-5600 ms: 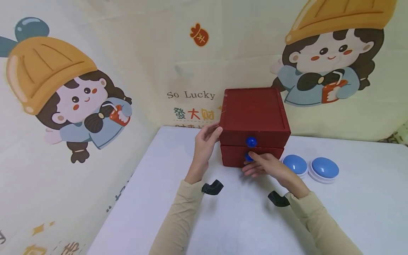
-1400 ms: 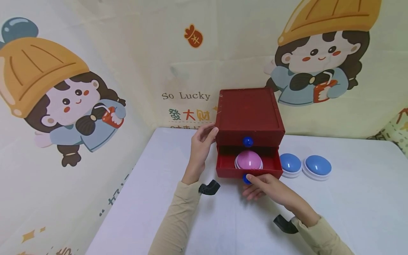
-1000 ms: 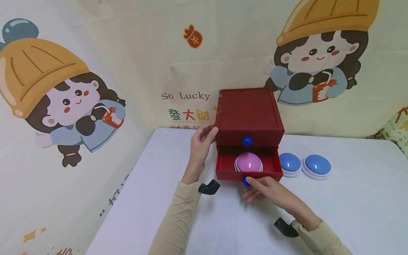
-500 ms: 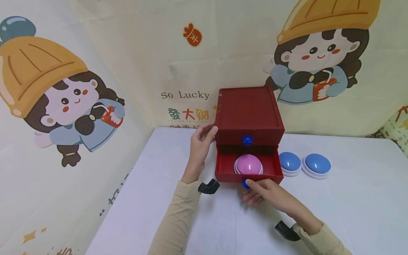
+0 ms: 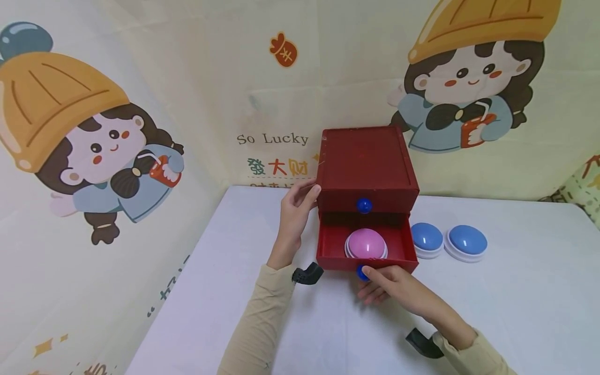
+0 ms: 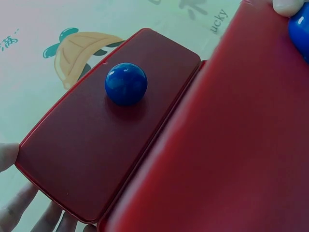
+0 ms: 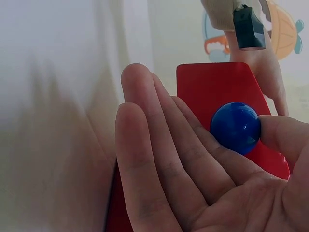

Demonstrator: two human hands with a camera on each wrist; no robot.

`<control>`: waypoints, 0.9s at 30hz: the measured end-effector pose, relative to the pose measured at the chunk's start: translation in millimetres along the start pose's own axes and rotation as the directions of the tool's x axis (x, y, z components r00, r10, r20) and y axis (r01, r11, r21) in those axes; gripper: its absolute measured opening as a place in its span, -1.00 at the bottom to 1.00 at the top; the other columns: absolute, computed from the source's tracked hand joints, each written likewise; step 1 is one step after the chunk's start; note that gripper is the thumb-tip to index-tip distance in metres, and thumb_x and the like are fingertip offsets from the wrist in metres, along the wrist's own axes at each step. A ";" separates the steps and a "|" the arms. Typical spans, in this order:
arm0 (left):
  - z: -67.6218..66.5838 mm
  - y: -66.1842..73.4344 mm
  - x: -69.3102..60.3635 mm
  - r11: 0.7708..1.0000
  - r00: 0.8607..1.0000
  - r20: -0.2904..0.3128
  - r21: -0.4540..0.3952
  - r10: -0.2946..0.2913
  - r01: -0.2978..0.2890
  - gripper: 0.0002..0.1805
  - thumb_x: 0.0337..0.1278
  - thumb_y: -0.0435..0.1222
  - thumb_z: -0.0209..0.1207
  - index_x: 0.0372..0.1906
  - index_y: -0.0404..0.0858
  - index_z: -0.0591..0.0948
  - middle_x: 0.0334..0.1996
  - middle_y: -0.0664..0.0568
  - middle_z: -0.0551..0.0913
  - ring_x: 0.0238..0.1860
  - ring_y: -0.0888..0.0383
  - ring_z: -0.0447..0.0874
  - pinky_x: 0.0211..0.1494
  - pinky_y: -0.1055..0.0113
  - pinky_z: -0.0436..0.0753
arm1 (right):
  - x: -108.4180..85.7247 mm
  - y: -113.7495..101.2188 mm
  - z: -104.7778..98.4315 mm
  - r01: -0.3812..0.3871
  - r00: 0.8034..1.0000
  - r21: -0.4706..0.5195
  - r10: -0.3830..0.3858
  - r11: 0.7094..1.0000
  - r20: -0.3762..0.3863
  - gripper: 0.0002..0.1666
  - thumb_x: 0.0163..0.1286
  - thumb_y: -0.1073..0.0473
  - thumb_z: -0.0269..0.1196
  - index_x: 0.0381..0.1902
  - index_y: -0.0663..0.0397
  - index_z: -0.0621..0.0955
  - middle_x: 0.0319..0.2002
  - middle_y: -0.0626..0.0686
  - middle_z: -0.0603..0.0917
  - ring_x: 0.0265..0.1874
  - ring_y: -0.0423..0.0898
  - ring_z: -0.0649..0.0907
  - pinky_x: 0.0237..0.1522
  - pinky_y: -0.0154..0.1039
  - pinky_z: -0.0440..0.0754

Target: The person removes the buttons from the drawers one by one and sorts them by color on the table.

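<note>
Here, the right hand (image 5: 396, 285) pinches the lower round blue knob (image 5: 361, 272), domed pink-and-white button (image 5: 366, 243) just beyond; spread left hand (image 5: 295, 213) touches red cabinet (image 5: 364, 159).

Bright, even head view, soft shadows on the tabletop (image 5: 529, 291), dimmer wrist views, near drawer (image 6: 207, 150) blurred

The box (image 5: 365, 159) is dark red with blue knobs (image 5: 364, 205). In its red drawer (image 5: 337, 264) is a pink and white dome (image 5: 367, 244). Right of the box, two domes (image 5: 467, 239) are blue and white. Behind and left of the box, cream cloth (image 5: 211, 94) has yellow-hatted cartoon kids (image 5: 471, 94).
</note>
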State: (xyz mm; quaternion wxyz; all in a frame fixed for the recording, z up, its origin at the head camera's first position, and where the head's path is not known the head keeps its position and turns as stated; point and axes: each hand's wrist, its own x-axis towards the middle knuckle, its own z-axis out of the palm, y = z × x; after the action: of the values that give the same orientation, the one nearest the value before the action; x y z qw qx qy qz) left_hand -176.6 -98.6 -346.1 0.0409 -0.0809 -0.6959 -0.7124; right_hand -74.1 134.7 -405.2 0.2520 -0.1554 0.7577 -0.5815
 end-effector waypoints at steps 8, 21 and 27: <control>2.7 16.2 -9.0 1.000 1.000 -0.002 0.003 0.010 -0.010 -0.58 0.39 -0.23 0.16 0.25 -0.30 0.51 0.18 -0.14 0.59 0.17 0.03 0.62 0.22 0.13 0.62 | 0.3 4.1 0.8 0.000 1.000 0.003 0.000 1.000 -0.001 -0.44 0.59 -0.03 -0.01 0.07 0.42 0.59 -0.19 0.23 0.77 -0.25 0.15 0.78 -0.21 -0.24 0.75; 2.0 14.8 -8.4 1.000 1.000 0.002 0.013 0.015 -0.015 -0.56 0.39 -0.22 0.15 0.27 -0.30 0.50 0.19 -0.14 0.59 0.18 0.02 0.61 0.21 0.18 0.63 | -1.9 3.4 3.0 -0.013 1.000 -0.004 0.013 1.000 0.006 -0.42 0.59 -0.05 -0.01 0.07 0.42 0.59 -0.20 0.20 0.77 -0.26 0.12 0.78 -0.20 -0.25 0.75; 1.2 11.6 -6.8 1.000 1.000 0.007 0.008 0.014 -0.015 -0.57 0.39 -0.23 0.15 0.27 -0.30 0.50 0.20 -0.14 0.58 0.18 0.03 0.61 0.21 0.20 0.63 | -3.1 3.1 3.9 -0.029 1.000 0.001 0.029 1.000 0.001 -0.40 0.59 -0.07 -0.02 0.07 0.41 0.60 -0.20 0.19 0.77 -0.25 0.12 0.78 -0.20 -0.27 0.74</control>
State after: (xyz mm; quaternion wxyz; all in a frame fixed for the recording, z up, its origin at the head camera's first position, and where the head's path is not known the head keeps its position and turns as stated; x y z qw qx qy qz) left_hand -167.9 -98.1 -335.8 0.0439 -0.0884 -0.6985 -0.7088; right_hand -69.2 134.0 -408.2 0.2609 -0.1445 0.7594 -0.5783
